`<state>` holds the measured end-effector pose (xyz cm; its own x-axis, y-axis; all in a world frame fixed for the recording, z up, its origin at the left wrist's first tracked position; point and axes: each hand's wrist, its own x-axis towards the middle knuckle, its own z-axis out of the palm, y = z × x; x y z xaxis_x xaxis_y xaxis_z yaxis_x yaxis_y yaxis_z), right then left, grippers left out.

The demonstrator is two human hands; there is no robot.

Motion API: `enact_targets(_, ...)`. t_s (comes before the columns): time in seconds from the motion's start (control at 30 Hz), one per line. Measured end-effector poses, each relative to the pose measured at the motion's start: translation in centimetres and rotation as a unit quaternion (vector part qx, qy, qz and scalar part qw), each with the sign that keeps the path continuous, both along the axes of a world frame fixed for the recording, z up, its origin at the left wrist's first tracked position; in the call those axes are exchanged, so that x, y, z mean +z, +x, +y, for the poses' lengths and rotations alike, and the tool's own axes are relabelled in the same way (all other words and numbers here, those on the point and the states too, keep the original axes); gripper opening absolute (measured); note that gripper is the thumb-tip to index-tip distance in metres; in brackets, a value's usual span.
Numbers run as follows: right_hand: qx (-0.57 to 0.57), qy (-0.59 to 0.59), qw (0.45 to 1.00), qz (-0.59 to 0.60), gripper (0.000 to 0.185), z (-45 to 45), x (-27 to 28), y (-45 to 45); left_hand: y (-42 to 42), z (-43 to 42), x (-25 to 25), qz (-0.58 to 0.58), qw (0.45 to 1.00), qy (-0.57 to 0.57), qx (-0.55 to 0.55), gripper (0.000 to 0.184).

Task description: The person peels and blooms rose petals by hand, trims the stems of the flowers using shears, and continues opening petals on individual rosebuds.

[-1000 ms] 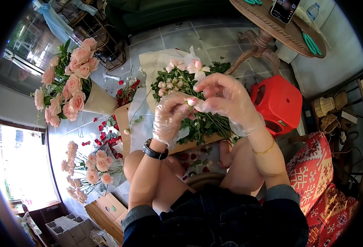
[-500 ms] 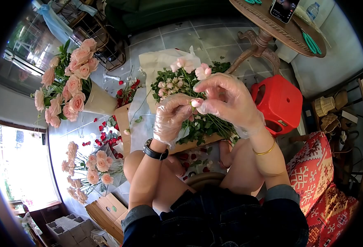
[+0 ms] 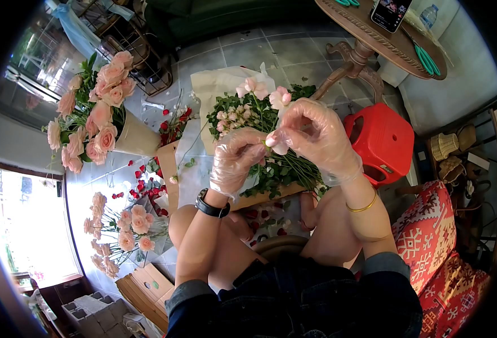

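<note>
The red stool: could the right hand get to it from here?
Probably yes: the stool stands off to the right hand's outer side, with nothing visible between them, though that hand is busy at the bud.

The bud (image 3: 270, 139) is pale pink, the stool (image 3: 384, 141) red.

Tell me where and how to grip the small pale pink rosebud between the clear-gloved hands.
Pinch the small pale pink rosebud at its green base, coming from the person's left, where the clear-gloved left hand holds it. The bloom points toward the clear-gloved right hand, so a grip from behind should likely spare the petals.
</note>
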<state>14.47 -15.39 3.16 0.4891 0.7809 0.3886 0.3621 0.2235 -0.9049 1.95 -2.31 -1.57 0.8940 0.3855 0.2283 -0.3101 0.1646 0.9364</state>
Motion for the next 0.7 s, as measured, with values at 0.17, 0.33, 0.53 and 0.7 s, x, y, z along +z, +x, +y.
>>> enact_targets(0.17, -0.038, 0.001, 0.999, -0.017, 0.015, -0.1, 0.2, -0.2, 0.1, 0.1, 0.0, 0.004, 0.996, 0.090, 0.027, 0.008)
enact_targets(0.33, -0.021, -0.019, 0.996, -0.081, 0.021, -0.8, 1.4, -0.1, -0.1, 0.5, -0.3, -0.002, 0.996, 0.083, 0.009, 0.010)
enact_targets(0.53, -0.008, -0.007, 0.993, -0.120, 0.022, -0.7, 0.7, 0.5, -0.3, 0.6, 0.1, 0.014, 0.993, 0.119, 0.010, 0.013)
enact_targets(0.7, -0.054, -0.032, 0.985, -0.159, 0.018, -0.8, 1.0, 0.1, -0.2, 0.8, 0.1, 0.011, 0.989, 0.150, 0.007, 0.012)
